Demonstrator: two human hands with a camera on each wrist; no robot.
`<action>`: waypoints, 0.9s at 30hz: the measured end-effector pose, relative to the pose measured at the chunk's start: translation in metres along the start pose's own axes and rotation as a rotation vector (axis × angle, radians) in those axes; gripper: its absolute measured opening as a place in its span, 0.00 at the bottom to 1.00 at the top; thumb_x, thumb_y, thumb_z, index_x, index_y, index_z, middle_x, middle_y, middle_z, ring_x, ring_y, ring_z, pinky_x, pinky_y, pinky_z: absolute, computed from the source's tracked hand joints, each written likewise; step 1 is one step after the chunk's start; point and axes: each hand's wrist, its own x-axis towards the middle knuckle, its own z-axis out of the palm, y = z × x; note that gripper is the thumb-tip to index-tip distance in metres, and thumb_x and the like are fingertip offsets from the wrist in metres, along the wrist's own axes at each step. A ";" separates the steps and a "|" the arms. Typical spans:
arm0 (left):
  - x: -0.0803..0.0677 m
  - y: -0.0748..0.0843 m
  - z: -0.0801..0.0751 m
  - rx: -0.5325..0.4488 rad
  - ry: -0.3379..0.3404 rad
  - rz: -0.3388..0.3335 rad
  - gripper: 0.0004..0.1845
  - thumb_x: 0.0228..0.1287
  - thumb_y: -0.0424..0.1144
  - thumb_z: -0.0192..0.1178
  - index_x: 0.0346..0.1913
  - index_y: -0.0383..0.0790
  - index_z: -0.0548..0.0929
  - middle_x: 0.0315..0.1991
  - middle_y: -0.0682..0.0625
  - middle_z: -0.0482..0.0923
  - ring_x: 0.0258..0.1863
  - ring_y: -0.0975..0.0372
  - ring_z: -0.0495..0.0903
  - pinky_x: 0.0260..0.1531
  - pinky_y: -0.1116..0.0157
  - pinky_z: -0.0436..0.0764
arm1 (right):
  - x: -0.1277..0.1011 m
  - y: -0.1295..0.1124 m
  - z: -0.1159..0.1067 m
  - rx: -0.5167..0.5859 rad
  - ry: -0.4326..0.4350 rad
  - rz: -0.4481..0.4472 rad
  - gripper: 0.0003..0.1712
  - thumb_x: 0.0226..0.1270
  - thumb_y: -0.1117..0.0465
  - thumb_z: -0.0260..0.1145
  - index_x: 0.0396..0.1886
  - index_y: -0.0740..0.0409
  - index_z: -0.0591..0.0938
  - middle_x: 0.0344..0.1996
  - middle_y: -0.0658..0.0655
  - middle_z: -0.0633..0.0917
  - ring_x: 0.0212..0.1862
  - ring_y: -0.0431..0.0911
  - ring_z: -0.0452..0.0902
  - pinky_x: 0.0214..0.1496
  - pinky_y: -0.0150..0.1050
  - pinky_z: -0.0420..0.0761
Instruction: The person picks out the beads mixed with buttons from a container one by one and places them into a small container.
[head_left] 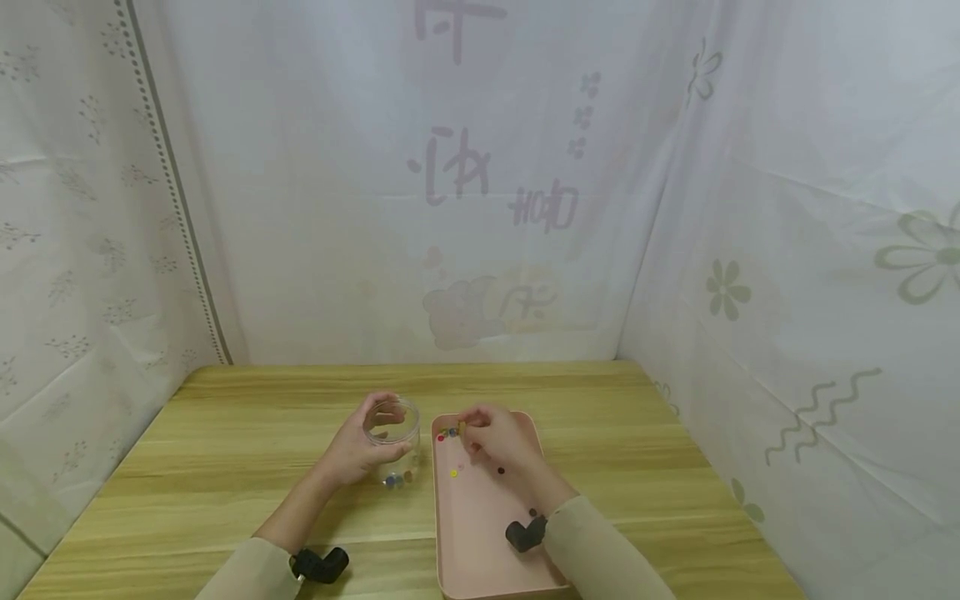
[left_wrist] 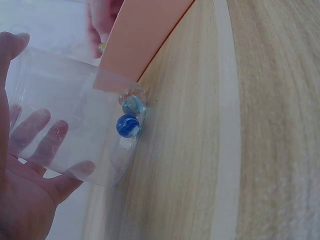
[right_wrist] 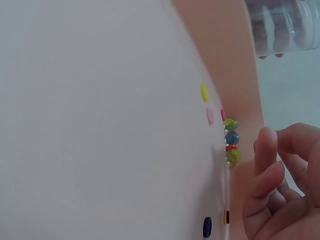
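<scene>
A left hand (head_left: pixel 352 450) grips a clear plastic jar (head_left: pixel 392 433) holding blue glass marbles (left_wrist: pixel 128 125), touching the left wall of a pink rectangular tray (head_left: pixel 480 542) mid-desk. The right hand (head_left: pixel 498 437), fingers curled, pinches a yellowish marble (head_left: pixel 461 427) over the tray's far left corner.

Pale wooden table (head_left: pixel 247 433) amid white, faintly patterned curtain walls (head_left: pixel 480 208).

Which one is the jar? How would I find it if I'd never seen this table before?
Start at the wooden table and find the pink tray near its front edge. Just left of the tray, touching distance from its far corner, the left hand wraps around the jar. It is the only see-through thing there, with a few marbles, one deep blue, sitting at its bottom.
</scene>
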 end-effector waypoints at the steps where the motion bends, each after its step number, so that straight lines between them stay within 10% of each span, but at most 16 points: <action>1: 0.000 0.000 0.000 0.002 0.000 0.000 0.42 0.67 0.36 0.77 0.77 0.37 0.65 0.70 0.33 0.77 0.72 0.38 0.77 0.71 0.31 0.75 | 0.000 -0.001 0.000 0.000 0.002 -0.005 0.16 0.81 0.67 0.62 0.62 0.57 0.86 0.43 0.59 0.89 0.31 0.43 0.83 0.27 0.33 0.73; 27: 0.000 0.001 0.000 0.000 -0.002 -0.006 0.42 0.66 0.35 0.78 0.77 0.36 0.65 0.70 0.32 0.77 0.72 0.37 0.76 0.71 0.30 0.74 | -0.004 -0.024 -0.006 0.077 0.078 -0.066 0.19 0.79 0.62 0.67 0.65 0.59 0.85 0.46 0.56 0.89 0.31 0.44 0.86 0.26 0.32 0.76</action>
